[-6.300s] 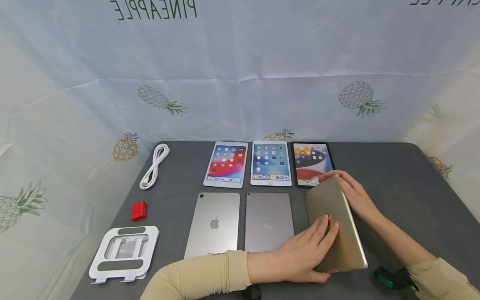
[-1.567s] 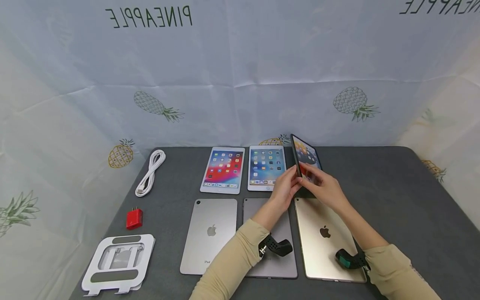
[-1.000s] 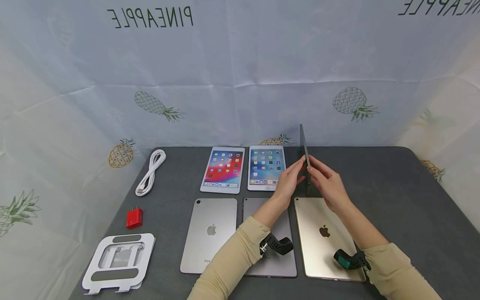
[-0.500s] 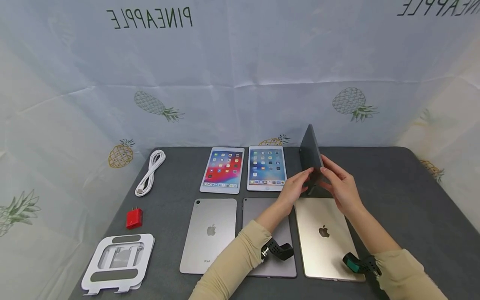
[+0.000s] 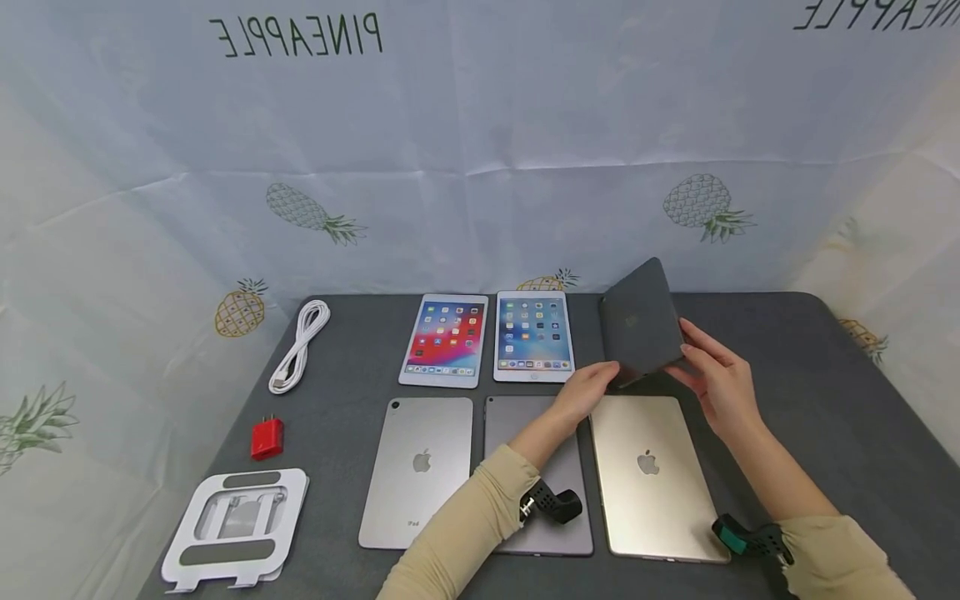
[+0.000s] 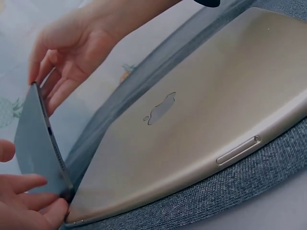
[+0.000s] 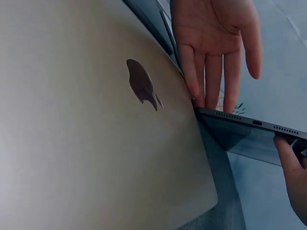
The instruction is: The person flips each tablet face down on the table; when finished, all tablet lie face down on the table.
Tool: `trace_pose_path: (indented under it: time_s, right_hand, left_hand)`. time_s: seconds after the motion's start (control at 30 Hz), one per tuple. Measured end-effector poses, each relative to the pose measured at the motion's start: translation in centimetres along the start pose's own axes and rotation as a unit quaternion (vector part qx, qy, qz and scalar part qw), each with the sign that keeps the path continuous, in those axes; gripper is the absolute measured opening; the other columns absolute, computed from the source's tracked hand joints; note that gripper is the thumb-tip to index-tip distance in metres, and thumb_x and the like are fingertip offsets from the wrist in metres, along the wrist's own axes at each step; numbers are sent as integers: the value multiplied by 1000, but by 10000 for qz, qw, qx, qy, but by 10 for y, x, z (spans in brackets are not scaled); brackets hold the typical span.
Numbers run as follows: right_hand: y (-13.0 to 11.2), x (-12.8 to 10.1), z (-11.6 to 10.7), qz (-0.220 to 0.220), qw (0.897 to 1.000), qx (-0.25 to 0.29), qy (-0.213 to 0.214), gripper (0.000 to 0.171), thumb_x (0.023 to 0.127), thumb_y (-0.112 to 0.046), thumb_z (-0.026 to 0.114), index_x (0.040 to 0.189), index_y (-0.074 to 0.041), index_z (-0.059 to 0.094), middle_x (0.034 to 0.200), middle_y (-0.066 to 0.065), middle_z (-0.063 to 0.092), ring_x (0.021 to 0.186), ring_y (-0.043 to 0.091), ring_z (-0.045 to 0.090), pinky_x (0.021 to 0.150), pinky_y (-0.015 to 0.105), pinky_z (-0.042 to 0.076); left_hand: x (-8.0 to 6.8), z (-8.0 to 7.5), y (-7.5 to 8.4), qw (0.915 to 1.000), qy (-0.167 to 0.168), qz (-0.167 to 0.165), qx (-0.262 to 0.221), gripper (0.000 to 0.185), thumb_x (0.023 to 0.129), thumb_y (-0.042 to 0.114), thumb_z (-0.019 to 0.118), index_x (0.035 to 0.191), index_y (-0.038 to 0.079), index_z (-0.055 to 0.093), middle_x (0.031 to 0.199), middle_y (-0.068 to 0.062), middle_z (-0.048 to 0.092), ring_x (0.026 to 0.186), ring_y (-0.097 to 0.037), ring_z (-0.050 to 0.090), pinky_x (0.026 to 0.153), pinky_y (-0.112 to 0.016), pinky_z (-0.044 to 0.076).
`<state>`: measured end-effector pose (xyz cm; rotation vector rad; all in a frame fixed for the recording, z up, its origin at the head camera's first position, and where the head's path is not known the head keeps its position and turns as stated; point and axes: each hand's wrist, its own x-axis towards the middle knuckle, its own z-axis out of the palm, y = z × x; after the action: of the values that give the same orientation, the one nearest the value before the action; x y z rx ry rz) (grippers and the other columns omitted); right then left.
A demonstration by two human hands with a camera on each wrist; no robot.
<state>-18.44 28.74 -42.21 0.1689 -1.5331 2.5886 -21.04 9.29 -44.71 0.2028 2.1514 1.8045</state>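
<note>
Pineapple-printed cloth [image 5: 480, 108] hangs behind the far edge of a dark grey tabletop [image 5: 810, 400], which runs on to the right beyond the tablets. Near that far edge, at the right end of the back row, a dark tablet [image 5: 637, 321] is held tilted, back facing up, its left side low and its right side raised; whether the low side touches the table cannot be told. Its near edge is just beside the top of a gold tablet [image 5: 667, 508], and a narrow strip of table parts it from a white tablet [image 5: 534, 333]. The right hand [image 5: 720, 383] pinches the raised near corner between thumb and fingers; the left hand [image 5: 583, 394] has its fingers out straight, tips touching the low near corner. Half a second ago the dark tablet stood steeper, showing less of its back, and the right hand was farther left. The gold tablet has stayed put.
</note>
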Motion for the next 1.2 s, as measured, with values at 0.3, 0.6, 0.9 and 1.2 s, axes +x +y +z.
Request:
trace_pose_path:
  time_s: [0.3,0.6,0.9,1.2]
  right_hand:
    - [4,-1,-15,183,9996,201,76,42,95,6,55,137,-2,55,121,0,67,100,13,68,80,26,54]
    - [11,-1,-28,491,9977,-342,329,39,97,3,55,134,-4,57,114,-9,67,103,2,64,83,15,50]
    - [17,1,-39,1127,9745,-1857,557,57,99,-10,56,148,5,30,146,-3,46,112,-9,53,96,13,41]
    - [18,3,-43,1406,9605,-2341,526,60,99,-9,53,148,9,24,140,-4,48,103,-13,52,86,8,44]
  left_hand:
    - [-3,-4,-1,9997,205,58,155,45,100,34,49,133,6,59,135,-5,59,130,-20,49,107,-34,38]
    - [-6,-7,-3,9996,250,98,85,44,99,33,50,132,5,60,131,-6,61,119,-20,57,100,-32,44]
    - [-8,-9,-5,9998,173,46,118,48,100,38,46,135,7,57,133,-7,59,114,-21,60,97,-33,47]
    - [-9,-9,-4,9997,235,32,87,46,100,35,48,135,7,58,133,-7,59,112,-23,61,96,-35,47]
